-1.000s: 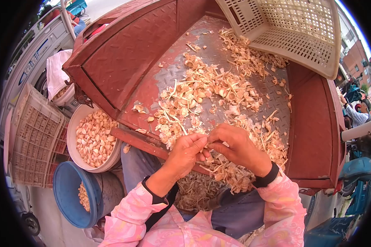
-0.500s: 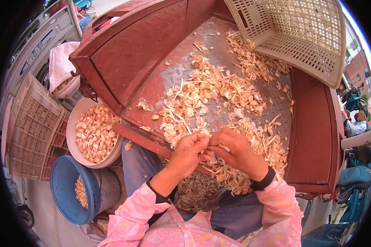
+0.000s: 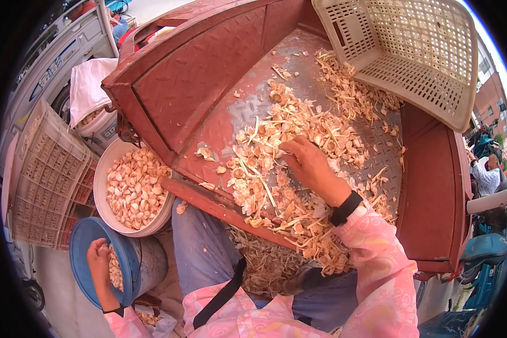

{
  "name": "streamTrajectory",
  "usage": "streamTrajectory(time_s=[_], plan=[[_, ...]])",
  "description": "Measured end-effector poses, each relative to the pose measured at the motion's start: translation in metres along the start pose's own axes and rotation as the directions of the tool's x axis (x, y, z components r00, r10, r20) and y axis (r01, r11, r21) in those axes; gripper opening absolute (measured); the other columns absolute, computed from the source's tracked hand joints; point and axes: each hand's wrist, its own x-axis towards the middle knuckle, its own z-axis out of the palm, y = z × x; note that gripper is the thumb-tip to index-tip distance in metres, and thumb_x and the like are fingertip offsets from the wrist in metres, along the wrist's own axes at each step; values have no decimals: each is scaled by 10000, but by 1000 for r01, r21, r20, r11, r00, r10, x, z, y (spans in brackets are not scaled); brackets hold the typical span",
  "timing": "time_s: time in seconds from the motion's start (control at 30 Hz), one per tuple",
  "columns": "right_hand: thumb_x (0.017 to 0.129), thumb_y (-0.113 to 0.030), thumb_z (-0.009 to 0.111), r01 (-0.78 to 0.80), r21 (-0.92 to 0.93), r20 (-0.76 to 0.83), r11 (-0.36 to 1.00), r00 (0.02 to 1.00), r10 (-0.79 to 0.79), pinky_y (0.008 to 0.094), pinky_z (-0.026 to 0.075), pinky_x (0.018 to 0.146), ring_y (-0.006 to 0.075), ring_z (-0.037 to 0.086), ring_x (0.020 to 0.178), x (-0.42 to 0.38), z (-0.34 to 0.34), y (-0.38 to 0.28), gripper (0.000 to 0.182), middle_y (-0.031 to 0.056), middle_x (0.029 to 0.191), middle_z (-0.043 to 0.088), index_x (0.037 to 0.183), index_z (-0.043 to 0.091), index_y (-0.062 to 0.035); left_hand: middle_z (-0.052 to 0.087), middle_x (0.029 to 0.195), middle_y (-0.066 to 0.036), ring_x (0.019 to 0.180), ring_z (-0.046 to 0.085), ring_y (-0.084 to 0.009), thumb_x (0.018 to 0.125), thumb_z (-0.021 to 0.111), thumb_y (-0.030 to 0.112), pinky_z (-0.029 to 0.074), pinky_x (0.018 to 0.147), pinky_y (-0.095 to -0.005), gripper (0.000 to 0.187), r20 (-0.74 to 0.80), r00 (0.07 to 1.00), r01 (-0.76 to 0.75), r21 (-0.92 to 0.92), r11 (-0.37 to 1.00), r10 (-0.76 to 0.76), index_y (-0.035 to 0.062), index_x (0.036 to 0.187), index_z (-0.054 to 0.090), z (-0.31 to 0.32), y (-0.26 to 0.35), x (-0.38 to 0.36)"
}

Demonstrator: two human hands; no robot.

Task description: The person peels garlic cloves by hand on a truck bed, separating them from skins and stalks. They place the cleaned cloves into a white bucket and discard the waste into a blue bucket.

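Observation:
Over the mouth of the blue bucket (image 3: pixel 84 225), at the lower left, is my left hand (image 3: pixel 100 267), its fingers curled; whether it holds anything is too small to tell. Some cloves (image 3: pixel 116 270) lie inside that bucket. My right hand (image 3: pixel 305 163) reaches into the pile of garlic skins, stems and cloves (image 3: pixel 281 121) on the red metal cart bed (image 3: pixel 208 135). Its thumb and index finger are apart at the pile, and its other fingers are partly hidden. The white bucket (image 3: pixel 98 186), full of peeled-looking cloves (image 3: pixel 135 188), stands beside the blue one.
A beige plastic basket (image 3: pixel 417 62) leans over the cart's back right. At the left are a crate (image 3: pixel 45 186) and a bucket with a white sack (image 3: pixel 90 90). Loose husks (image 3: pixel 265 259) lie below the cart's front edge. A person (image 3: pixel 486 176) is at the far right.
My hands have parted. The left moved down and left to the blue bucket, while the right moved up onto the garlic pile. The view has shifted slightly.

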Motion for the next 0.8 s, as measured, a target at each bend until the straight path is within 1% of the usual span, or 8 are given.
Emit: streamTrajectory(time_s=[0.1,0.2,0.33,0.43,0.47,0.6,0.67,0.8], plan=[[783,-63,603,-72,-65,43,995,996,75,457,461,716,379,569,871,19,15,8,221,161,979,549,1000,562,-60,608,932,-71,866,582,-150,876,543,110,462,762,-266,243,-101,839,-342,665,664,534,-7,1084,585,-20,-73,9],[766,-56,613,-57,-54,80,997,995,61,432,455,722,363,562,841,18,19,12,211,162,928,544,969,556,-53,603,942,-64,880,570,-135,883,547,126,445,777,-250,245,-7,958,-284,72,956,286,-17,1077,591,19,35,-16],[748,-46,614,-43,-45,114,998,992,48,425,466,703,354,580,831,0,9,25,241,162,929,568,980,549,-47,614,933,-51,847,563,-111,893,551,104,444,759,-245,215,206,830,-478,-218,851,518,-32,1054,594,100,138,-32],[792,-26,634,-193,235,151,953,975,160,289,452,624,148,544,701,-15,2,32,161,42,853,541,918,534,-31,621,886,-95,801,598,-175,876,554,83,455,737,-273,203,354,582,-695,-250,674,732,-32,1037,598,168,197,-48],[761,-29,663,-272,341,214,900,955,207,267,447,610,127,529,684,-17,-2,32,208,39,792,543,927,538,-30,616,853,-96,780,593,-182,869,550,69,456,734,-291,217,389,449,-794,-239,559,804,-34,1055,593,188,215,-53],[807,-37,655,-322,523,162,789,946,279,242,460,629,95,523,693,-33,-7,29,139,15,808,545,906,558,-35,586,924,-169,894,562,-359,775,562,-8,455,766,-406,223,351,274,-922,-168,349,895,-17,994,605,287,240,-49],[824,-44,654,-218,504,36,836,972,232,239,474,647,92,542,708,-36,-13,16,120,11,822,560,911,572,-35,578,950,-168,951,533,-367,769,559,-11,447,791,-431,196,435,293,-938,-40,344,851,-12,959,608,319,240,-47],[822,-42,662,-180,499,46,848,982,182,235,487,711,97,586,790,-50,-25,11,158,27,877,597,963,590,-29,570,962,-160,1008,501,-354,771,578,21,440,833,-442,235,684,279,-938,42,345,674,10,1005,596,306,250,-68]])
